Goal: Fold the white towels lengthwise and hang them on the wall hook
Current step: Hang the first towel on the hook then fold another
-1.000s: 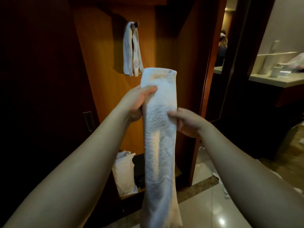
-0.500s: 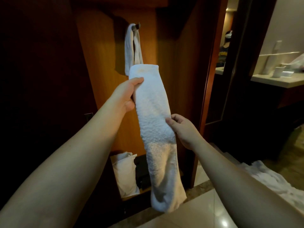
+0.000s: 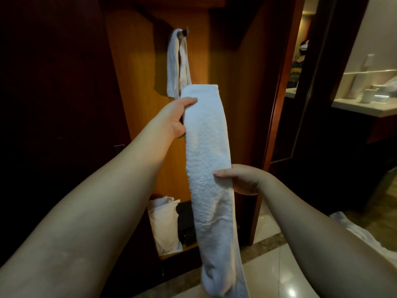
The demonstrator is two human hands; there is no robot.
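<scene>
Folded white towel (image 3: 206, 160) hung as a long narrow strip in front of the wooden wall, gripped by both hands below and right of the wall hook (image 3: 186, 32).

The left hand (image 3: 175, 117) pinched the strip's left edge near its top, thumb across the front and fingers hidden behind, arm stretched well forward. The right hand (image 3: 240, 178) held the right edge about halfway down, thumb lying on the front, the rest of the fingers out of sight behind the cloth. Another hung towel (image 3: 177, 65) already draped from the hook, its lower end just beside the strip's top edge. Bare wood panel lay to the right of the hook. The strip's bottom end was cut off by the frame edge.
</scene>
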